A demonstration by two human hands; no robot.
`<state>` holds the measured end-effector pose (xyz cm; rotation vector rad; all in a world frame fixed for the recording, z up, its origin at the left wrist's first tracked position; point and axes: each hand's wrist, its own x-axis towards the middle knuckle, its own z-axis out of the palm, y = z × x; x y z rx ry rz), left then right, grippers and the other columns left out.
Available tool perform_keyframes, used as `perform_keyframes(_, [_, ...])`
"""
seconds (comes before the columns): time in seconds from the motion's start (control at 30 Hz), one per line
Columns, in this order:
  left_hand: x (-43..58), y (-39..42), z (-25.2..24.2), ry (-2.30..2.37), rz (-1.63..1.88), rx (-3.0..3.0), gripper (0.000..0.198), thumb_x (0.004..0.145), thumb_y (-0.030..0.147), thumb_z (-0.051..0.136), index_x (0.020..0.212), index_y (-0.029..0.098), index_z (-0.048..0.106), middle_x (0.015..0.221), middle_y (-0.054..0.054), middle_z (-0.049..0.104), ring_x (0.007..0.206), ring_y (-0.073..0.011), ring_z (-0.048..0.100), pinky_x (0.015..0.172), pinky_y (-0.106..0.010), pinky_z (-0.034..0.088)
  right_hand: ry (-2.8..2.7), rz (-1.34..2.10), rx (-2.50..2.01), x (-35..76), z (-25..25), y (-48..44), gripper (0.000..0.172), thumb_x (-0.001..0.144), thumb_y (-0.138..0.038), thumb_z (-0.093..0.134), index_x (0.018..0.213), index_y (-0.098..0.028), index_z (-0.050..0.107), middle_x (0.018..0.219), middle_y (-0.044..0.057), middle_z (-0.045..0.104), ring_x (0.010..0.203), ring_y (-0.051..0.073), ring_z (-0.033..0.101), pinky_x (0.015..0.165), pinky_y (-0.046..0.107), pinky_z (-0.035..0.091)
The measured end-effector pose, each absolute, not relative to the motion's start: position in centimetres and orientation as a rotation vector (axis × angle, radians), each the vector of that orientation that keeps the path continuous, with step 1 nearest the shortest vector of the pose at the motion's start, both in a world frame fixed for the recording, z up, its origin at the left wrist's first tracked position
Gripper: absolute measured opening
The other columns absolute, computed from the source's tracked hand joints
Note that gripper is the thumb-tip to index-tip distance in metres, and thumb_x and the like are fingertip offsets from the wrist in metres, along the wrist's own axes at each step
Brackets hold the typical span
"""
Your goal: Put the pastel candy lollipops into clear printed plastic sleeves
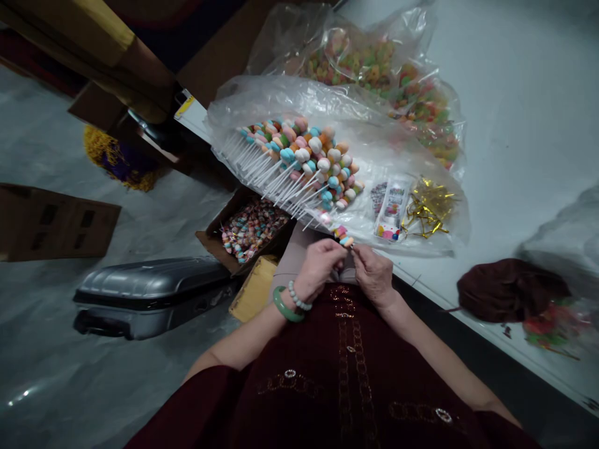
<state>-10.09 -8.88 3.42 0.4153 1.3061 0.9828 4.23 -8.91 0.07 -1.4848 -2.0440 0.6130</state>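
Close in front of my body, my left hand (321, 265) and my right hand (375, 272) meet with bent, pinching fingers. Between them is the lower end of a marshmallow candy skewer (342, 235), its pink, orange and blue pieces pointing away from me. Its stick is hidden by my fingers. Just beyond lies a pile of marshmallow skewers (304, 156) with white sticks, on clear plastic. Right of the pile are printed wrapper bags (392, 209) and a bunch of gold twist ties (430, 206).
Bags of colourful gummies (374, 68) lie at the back of the white table (524, 125). A dark red cloth bag (510, 290) sits right. Below the table edge, a cardboard box (213, 240) holds wrapped skewers. A grey suitcase (154, 290) lies left. Another person's leg (140, 68) shows upper left.
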Motion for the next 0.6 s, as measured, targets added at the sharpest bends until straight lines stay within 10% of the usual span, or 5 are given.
perform_keyframes(0.4, [-12.9, -6.6, 4.3, 1.012, 1.223, 0.264, 0.05, 0.069, 0.056, 0.076, 0.097, 0.017, 0.062, 0.088, -0.005, 0.068, 0.078, -0.0159, 0.065, 0.071, -0.028, 0.049, -1.654, 1.179, -1.444, 4.0, 3.0, -8.9, 0.015, 0.085, -0.03, 0.057, 0.074, -0.023, 0.065, 0.064, -0.001, 0.062, 0.06, 0.015, 0.055, 0.06, 0.026, 0.042])
perform_keyframes(0.6, [-9.5, -7.1, 4.4, 0.955, 1.32, 0.182, 0.046, 0.069, 0.057, 0.076, 0.086, 0.018, 0.058, 0.071, 0.0, 0.062, 0.082, -0.018, 0.067, 0.077, -0.031, 0.051, -1.702, 1.031, -1.535, 2.8, 3.0, -9.4, 0.014, 0.085, -0.028, 0.056, 0.078, -0.024, 0.067, 0.073, 0.001, 0.067, 0.065, 0.016, 0.058, 0.067, 0.028, 0.042])
